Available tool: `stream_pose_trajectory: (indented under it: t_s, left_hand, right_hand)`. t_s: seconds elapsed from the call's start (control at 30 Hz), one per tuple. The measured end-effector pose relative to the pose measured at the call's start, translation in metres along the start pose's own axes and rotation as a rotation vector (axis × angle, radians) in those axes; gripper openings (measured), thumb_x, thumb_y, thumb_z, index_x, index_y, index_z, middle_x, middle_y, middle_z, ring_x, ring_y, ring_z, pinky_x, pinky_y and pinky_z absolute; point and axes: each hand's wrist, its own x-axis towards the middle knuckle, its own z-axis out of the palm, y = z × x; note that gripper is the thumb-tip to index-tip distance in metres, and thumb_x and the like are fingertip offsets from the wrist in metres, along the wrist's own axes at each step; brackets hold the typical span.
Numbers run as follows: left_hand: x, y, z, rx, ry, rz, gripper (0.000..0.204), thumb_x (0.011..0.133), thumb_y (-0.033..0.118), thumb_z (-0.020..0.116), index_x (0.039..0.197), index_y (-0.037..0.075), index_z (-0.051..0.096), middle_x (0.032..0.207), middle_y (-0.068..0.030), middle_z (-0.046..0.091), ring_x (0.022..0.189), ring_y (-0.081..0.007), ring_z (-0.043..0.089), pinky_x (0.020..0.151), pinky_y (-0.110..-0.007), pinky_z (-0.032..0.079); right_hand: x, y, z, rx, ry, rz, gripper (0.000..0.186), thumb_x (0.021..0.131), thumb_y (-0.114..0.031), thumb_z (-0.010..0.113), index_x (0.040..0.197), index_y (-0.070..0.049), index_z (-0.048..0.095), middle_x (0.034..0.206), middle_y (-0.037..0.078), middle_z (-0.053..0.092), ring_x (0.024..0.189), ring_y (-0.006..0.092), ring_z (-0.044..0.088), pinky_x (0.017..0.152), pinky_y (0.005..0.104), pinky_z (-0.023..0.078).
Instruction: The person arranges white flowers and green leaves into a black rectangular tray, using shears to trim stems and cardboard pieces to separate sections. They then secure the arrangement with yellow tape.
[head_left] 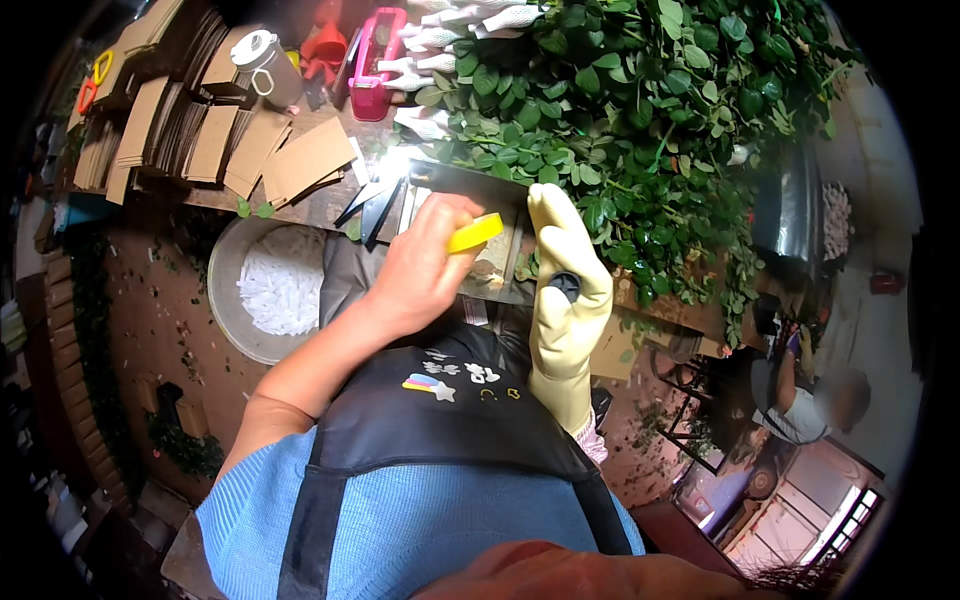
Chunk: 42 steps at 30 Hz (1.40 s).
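Observation:
My bare left hand (430,255) is closed on a yellow roll of tape (474,233), whose band-like edge sticks out to the right of the fingers. A cream rubber glove covers my right hand (568,275), upright with its fingers stretched up and close together. A small black round piece (564,287) sits between that glove's thumb and palm. Both hands are over a shallow metal tray (480,183) at the table edge, and the left one hides part of its inside. Dark-bladed scissors (375,212) lie just left of the tray.
Leafy green stems (640,120) cover the table's right side; white net-sleeved flower heads (430,65) lie beside them. Cardboard pieces (305,160), a lidded jug (268,68) and a pink container (375,85) stand left. A tub (225,300) holds white strips. Another person (800,405) is right.

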Motion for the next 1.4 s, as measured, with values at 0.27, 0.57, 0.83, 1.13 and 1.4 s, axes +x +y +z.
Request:
stream_pose_trajectory:
  t_s: [0.27, 0.57, 0.83, 1.13, 1.4]
  left_hand:
    - [0.004, 0.010, -0.004, -0.876, -0.118, -0.479, 0.040, 0.109, 0.026, 0.053, 0.142, 0.004, 0.050, 0.138, -0.0076, 0.055, 0.124, -0.0158, 0.057, 0.106, -0.033, 0.047]
    - [-0.004, 0.025, 0.006, -1.203, -0.193, -0.462, 0.055, 0.103, 0.012, 0.051, 0.155, -0.002, 0.037, 0.147, -0.0096, 0.052, 0.130, -0.0163, 0.052, 0.110, -0.031, 0.039]
    - [-0.012, 0.015, 0.021, -0.976, -0.098, -0.456, 0.057, 0.100, 0.008, 0.055, 0.153, 0.003, 0.038, 0.133, -0.0062, 0.055, 0.117, -0.0113, 0.055, 0.101, -0.029, 0.045]
    - [-0.013, 0.016, 0.017, -1.192, -0.160, -0.471, 0.059, 0.099, 0.005, 0.050, 0.156, 0.004, 0.035, 0.145, -0.0103, 0.052, 0.125, -0.0167, 0.054, 0.104, -0.032, 0.044]
    - [-0.014, 0.014, 0.026, -1.076, -0.090, -0.197, 0.062, 0.100, 0.003, 0.048, 0.159, 0.004, 0.028, 0.158, -0.0184, 0.043, 0.146, -0.0270, 0.043, 0.123, -0.041, 0.029]
  right_hand:
    - [0.014, -0.006, 0.010, -0.318, -0.137, -0.062, 0.048, 0.098, -0.038, 0.067, 0.133, -0.006, 0.069, 0.158, 0.029, 0.041, 0.149, 0.0439, 0.037, 0.123, 0.0508, 0.024]
    - [0.010, 0.012, 0.001, -0.681, -0.192, -0.063, 0.064, 0.101, -0.058, 0.052, 0.133, -0.006, 0.069, 0.154, 0.032, 0.043, 0.142, 0.0518, 0.040, 0.121, 0.0545, 0.026]
    - [-0.002, 0.006, -0.002, -0.575, -0.233, 0.089, 0.070, 0.094, -0.041, 0.070, 0.146, 0.003, 0.052, 0.153, 0.032, 0.044, 0.140, 0.0498, 0.045, 0.119, 0.0513, 0.033]
    - [-0.009, 0.000, -0.001, -0.324, -0.070, 0.118, 0.049, 0.082, -0.015, 0.083, 0.127, 0.000, 0.069, 0.148, 0.029, 0.053, 0.137, 0.0435, 0.051, 0.115, 0.0481, 0.038]
    - [0.003, -0.011, -0.005, -0.676, -0.108, 0.015, 0.044, 0.073, -0.009, 0.085, 0.116, -0.006, 0.074, 0.140, 0.025, 0.060, 0.132, 0.0437, 0.056, 0.116, 0.0533, 0.037]
